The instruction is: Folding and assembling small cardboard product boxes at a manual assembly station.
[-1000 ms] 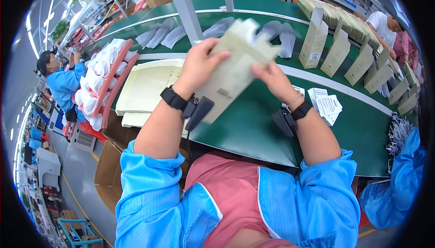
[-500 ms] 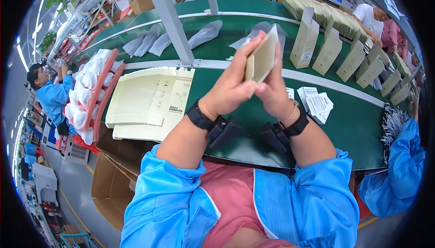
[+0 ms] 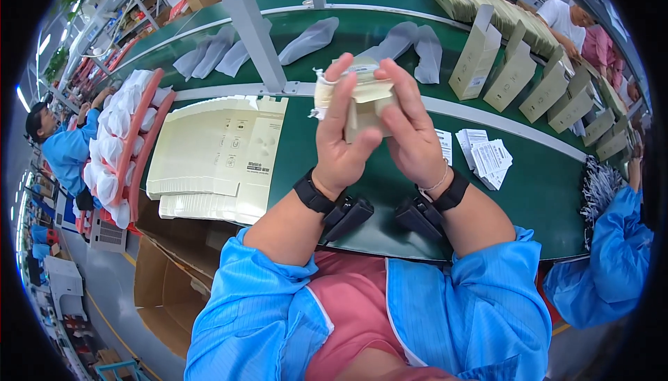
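Both hands, left hand (image 3: 342, 146) and right hand (image 3: 410, 137), have fingers clasped around a half-folded cream carton (image 3: 362, 96), its flaps seemingly unclosed, flat blanks (image 3: 216, 151) waiting at nine o'clock.

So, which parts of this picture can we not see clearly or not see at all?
- Head view: the front of the folded cream carton is covered by the left hand and right hand.
- The print on the flat carton stack is too small to tell.
- The white leaflets are too small to tell.
- The bundle at the right rim is bent and blurred by the fisheye edge.
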`<state>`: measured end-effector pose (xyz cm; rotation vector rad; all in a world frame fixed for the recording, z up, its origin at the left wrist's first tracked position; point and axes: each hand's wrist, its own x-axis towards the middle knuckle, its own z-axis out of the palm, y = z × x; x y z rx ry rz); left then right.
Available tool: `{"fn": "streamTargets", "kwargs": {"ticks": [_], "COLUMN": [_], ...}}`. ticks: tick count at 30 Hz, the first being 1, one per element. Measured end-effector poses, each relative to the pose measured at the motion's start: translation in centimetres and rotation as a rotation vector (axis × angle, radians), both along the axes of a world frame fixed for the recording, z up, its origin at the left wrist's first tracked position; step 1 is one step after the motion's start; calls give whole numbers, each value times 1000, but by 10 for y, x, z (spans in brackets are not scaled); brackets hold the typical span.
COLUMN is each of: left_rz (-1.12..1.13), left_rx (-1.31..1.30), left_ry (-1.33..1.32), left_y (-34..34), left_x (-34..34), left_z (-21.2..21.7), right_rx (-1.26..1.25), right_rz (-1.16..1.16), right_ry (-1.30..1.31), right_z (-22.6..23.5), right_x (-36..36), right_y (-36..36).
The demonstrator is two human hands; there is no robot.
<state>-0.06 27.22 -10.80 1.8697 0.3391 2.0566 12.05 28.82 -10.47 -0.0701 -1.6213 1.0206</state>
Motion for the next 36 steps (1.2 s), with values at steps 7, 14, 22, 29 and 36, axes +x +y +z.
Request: {"fn": "streamTargets", "kwargs": {"ticks": [7,14,22,29,36], "left_rz": [109,212,-955,-132,-138], "left_rx": [101,14,-864,-811,-768], "left_ry": [242,129,-670,-274,-143], "left_y": [20,23,28,44,55], "left_x": [-26,-13,-25,-20,-19], "left_z": [-13,-23,-10,-29,-36], "right_rx": [-324,-77,535,226,7], "right_rz": [311,-122,-314,-529,-277], "right_ry": [212,150,-556,-1373,-1175], "right_z": [-13,-35,-14,-25,-47], "right_x": [-7,-26,20,107,145], "right_y": [12,21,27,11,39]}}
